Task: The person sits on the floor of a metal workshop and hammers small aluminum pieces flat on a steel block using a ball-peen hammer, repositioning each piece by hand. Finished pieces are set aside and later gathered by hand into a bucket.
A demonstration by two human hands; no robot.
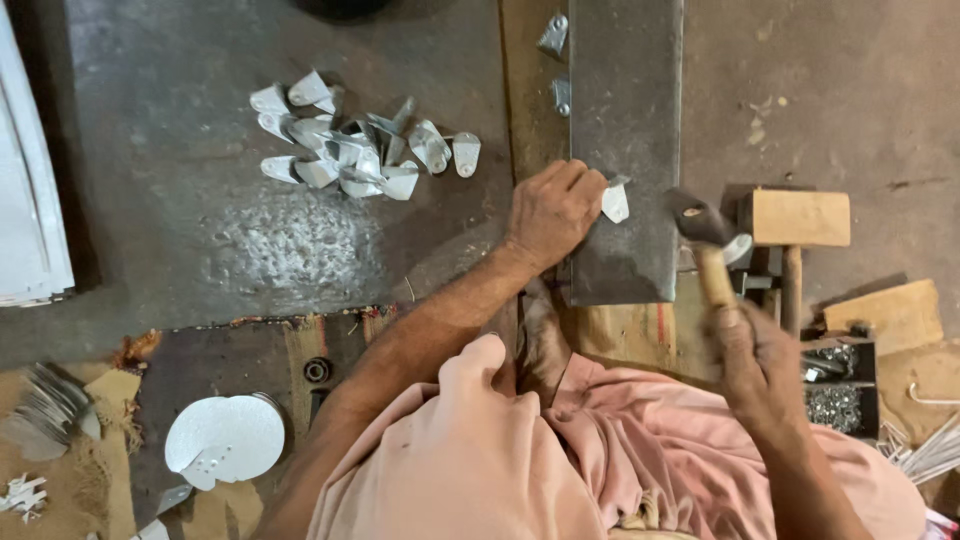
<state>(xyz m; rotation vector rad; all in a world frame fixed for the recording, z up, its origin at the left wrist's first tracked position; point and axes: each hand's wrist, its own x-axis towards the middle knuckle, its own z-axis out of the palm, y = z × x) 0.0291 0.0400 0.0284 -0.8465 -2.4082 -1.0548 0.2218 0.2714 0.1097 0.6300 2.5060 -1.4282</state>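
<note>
My left hand [552, 210] pinches a small shiny metal tab [615, 202] and holds it against a thick steel block [625, 120] that lies on the floor ahead of me. My right hand [757, 362] grips the wooden handle of a steel-headed hammer [702, 232], raised just right of the block; the hammer looks blurred. A pile of several similar bent metal tabs [350, 145] lies on the dark floor to the left of the block. Two more tabs [555, 60] rest along the block's left edge.
A wooden mallet [795, 225] lies right of the hammer. A small tray of screws and washers [838, 385] sits at the right. Round metal discs [225, 438] lie at lower left, white sheets [30, 200] at the left edge. My pink-clad knees fill the bottom.
</note>
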